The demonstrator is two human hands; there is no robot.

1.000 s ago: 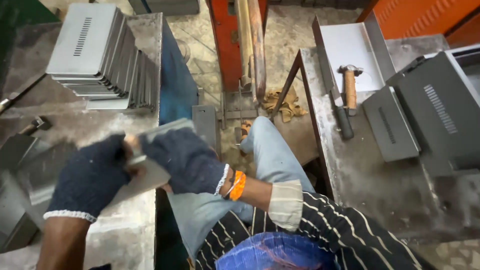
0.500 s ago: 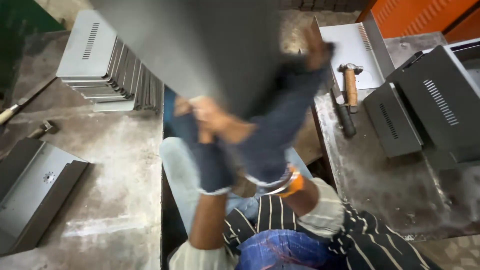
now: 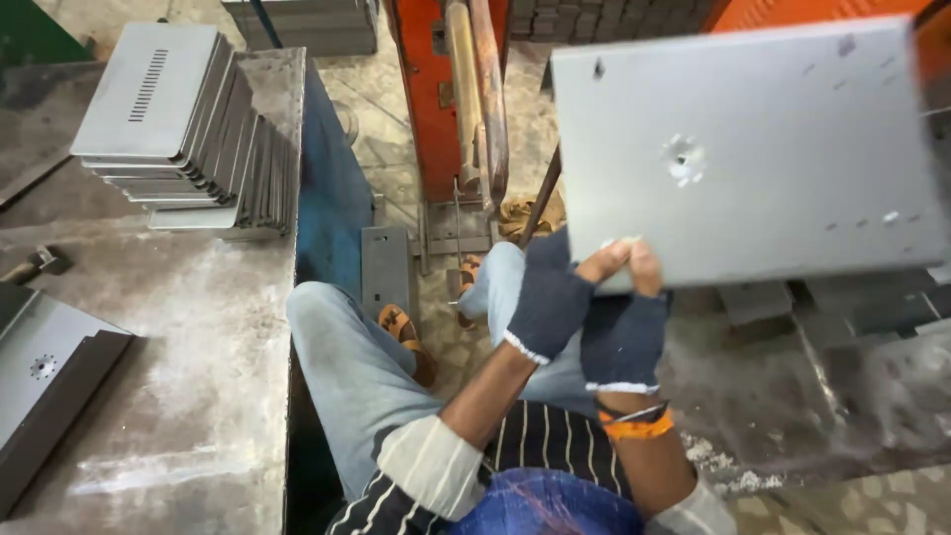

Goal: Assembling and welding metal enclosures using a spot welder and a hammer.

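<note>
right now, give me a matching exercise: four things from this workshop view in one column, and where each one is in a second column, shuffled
Things
1. grey metal panel
2. stack of vented metal sheets
3. orange wristband
4. folded metal tray

Places
a. lying at the near left edge of the left bench
b. held up at the right, gripped at its lower left edge by both gloved hands
c. on the wrist of the right hand
d. at the far end of the left bench

Pairs: 1-b, 2-d, 3-c, 4-a
</note>
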